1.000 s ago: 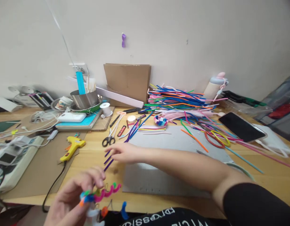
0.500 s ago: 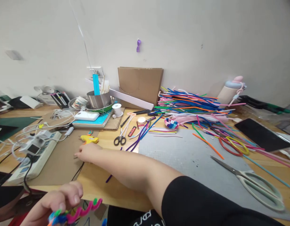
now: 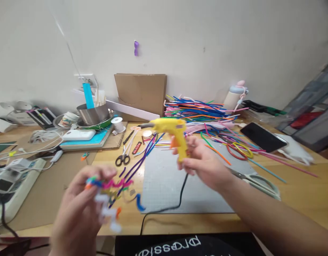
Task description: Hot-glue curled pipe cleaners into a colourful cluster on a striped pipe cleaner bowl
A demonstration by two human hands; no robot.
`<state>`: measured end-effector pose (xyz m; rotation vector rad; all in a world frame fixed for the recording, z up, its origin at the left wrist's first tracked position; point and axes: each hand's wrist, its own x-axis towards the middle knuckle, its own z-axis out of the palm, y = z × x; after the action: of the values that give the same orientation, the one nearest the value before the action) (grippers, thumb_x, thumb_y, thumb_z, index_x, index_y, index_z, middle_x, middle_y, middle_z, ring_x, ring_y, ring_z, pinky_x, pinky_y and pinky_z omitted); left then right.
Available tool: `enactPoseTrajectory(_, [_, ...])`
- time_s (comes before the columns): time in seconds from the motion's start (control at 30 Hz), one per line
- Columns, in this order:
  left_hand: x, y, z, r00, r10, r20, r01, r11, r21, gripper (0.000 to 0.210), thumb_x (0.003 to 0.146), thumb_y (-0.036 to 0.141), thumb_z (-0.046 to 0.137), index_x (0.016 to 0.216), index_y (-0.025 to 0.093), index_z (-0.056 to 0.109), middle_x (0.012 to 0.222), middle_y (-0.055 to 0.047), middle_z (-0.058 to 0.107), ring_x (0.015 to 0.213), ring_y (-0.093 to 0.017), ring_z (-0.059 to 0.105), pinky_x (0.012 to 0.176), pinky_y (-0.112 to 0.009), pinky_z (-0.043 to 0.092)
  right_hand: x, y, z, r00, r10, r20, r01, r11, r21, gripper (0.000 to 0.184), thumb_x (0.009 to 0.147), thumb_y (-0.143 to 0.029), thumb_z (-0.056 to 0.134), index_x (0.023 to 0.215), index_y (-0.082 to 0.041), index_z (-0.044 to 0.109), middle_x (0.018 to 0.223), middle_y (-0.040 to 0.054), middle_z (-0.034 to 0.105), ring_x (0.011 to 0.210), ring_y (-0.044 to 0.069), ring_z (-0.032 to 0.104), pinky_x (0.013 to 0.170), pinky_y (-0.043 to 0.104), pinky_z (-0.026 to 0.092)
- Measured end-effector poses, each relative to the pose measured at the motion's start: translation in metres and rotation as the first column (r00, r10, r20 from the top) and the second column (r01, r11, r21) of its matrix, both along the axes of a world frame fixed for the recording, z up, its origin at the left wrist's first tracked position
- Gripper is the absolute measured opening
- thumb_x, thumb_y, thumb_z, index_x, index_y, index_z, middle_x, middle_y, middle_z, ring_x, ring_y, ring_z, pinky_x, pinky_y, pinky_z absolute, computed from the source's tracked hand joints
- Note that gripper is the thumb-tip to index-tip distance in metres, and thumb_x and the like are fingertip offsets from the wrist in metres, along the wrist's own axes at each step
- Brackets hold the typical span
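Note:
A yellow hot glue gun (image 3: 167, 127) is held up over the grey cutting mat (image 3: 164, 185), its nozzle pointing left. My right hand (image 3: 202, 158) grips it by the handle, and its black cord (image 3: 179, 204) hangs down across the mat to the table's front edge. In my left hand (image 3: 82, 195), thumb and fingers pinch a bundle of coiled pipe cleaners (image 3: 107, 185) in pink, white, blue, green and orange. Several coiled ends stick out to the right, blurred by motion. The two hands are apart.
A large pile of pipe cleaners (image 3: 198, 112) lies at the back. Black-handled scissors (image 3: 122, 159) and purple strips sit left of the mat, big pale-handled scissors (image 3: 262, 185) on its right. A power strip (image 3: 25, 188) with cables stands far left; a phone (image 3: 263, 137) lies right.
My right hand has lifted the glue gun off the cardboard at left and brought it right, over the mat. My left hand has risen with the coiled pipe cleaners. The view has turned right.

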<state>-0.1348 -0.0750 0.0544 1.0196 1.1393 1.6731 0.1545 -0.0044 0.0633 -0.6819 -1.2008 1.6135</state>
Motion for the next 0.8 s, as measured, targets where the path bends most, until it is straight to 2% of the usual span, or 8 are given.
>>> enactPoseTrajectory(0.1, [0.074,0.047,0.024,0.964,-0.255,0.08,0.26,0.964,-0.057,0.017,0.067,0.026,0.075,0.075,0.019,0.062,0.087,-0.003,0.069,0.086,-0.018,0.062,0.068,-0.025,0.05,0.072,-0.005,0.009,0.991,-0.133,-0.019,0.132,0.989,-0.063,0.03,0.073,-0.025,0.072,0.099,-0.026,0.058,0.083,-0.0011,0.062,0.06,0.011,0.053,0.047,0.023,0.034])
enactPoseTrajectory(0.2, [0.105,0.076,0.003,0.915,-0.404,-0.016,0.401,0.911,-0.096,0.015,0.072,0.025,0.074,0.077,0.017,0.062,0.081,-0.003,0.068,0.068,-0.013,0.059,0.06,-0.023,0.047,0.125,-0.009,0.014,0.979,-0.195,-0.056,0.187,0.974,-0.128,0.031,0.085,-0.051,0.055,0.094,-0.024,0.065,0.059,-0.0031,0.047,0.047,0.01,0.04,0.042,0.025,0.028])
enactPoseTrajectory(0.33, [0.133,0.098,-0.017,0.878,-0.457,-0.142,0.443,0.888,-0.122,0.021,0.071,0.027,0.076,0.079,0.016,0.061,0.074,-0.002,0.066,0.059,-0.012,0.057,0.053,-0.023,0.046,0.159,-0.009,0.016,0.943,-0.322,-0.083,0.311,0.942,-0.126,0.029,0.089,-0.04,0.048,0.074,-0.021,0.063,0.052,-0.0032,0.046,0.046,0.007,0.042,0.042,0.024,0.019])
enactPoseTrajectory(0.43, [0.15,0.104,-0.013,0.869,-0.4,-0.291,0.4,0.914,-0.064,0.021,0.071,0.029,0.076,0.081,0.017,0.063,0.087,-0.004,0.065,0.065,-0.013,0.059,0.05,-0.023,0.047,0.158,-0.005,0.01,0.955,-0.296,-0.027,0.291,0.949,-0.117,0.013,0.079,-0.033,0.057,0.077,-0.023,0.064,0.063,-0.0006,0.061,0.044,0.007,0.045,0.037,0.021,0.018])
enactPoseTrajectory(0.5, [0.156,0.105,-0.01,0.848,-0.351,-0.396,0.385,0.923,0.005,0.016,0.072,0.028,0.074,0.081,0.018,0.065,0.091,-0.004,0.065,0.077,-0.017,0.061,0.056,-0.024,0.05,0.148,-0.001,0.003,0.978,-0.207,0.018,0.207,0.968,-0.145,0.02,0.074,-0.034,0.06,0.09,-0.024,0.067,0.078,0.0029,0.069,0.04,0.008,0.044,0.032,0.02,0.018])
enactPoseTrajectory(0.57, [0.159,0.106,-0.01,0.839,-0.326,-0.436,0.385,0.921,0.052,0.012,0.072,0.025,0.073,0.079,0.018,0.067,0.09,-0.004,0.066,0.085,-0.018,0.061,0.065,-0.026,0.051,0.134,0.004,-0.005,0.988,-0.152,-0.006,0.149,0.976,-0.157,0.026,0.071,-0.029,0.062,0.096,-0.023,0.067,0.085,0.0056,0.07,0.05,0.011,0.052,0.036,0.021,0.03])
enactPoseTrajectory(0.63, [0.16,0.107,-0.013,0.856,-0.368,-0.364,0.404,0.914,0.025,0.012,0.071,0.024,0.075,0.078,0.018,0.067,0.086,-0.003,0.066,0.081,-0.017,0.061,0.066,-0.026,0.05,0.119,0.008,-0.013,0.992,-0.115,-0.046,0.108,0.985,-0.136,0.025,0.069,-0.024,0.063,0.094,-0.023,0.068,0.091,0.0062,0.069,0.062,0.013,0.056,0.048,0.023,0.04])
enactPoseTrajectory(0.8, [0.156,0.108,-0.026,0.817,-0.564,0.119,0.577,0.798,-0.175,0.016,0.071,0.028,0.073,0.08,0.017,0.066,0.095,-0.005,0.068,0.058,-0.009,0.055,0.05,-0.022,0.044,0.09,0.012,-0.038,0.997,-0.021,-0.08,0.007,0.986,-0.164,0.014,0.073,-0.028,0.064,0.084,-0.02,0.066,0.089,0.007,0.068,0.057,0.012,0.05,0.052,0.026,0.04])
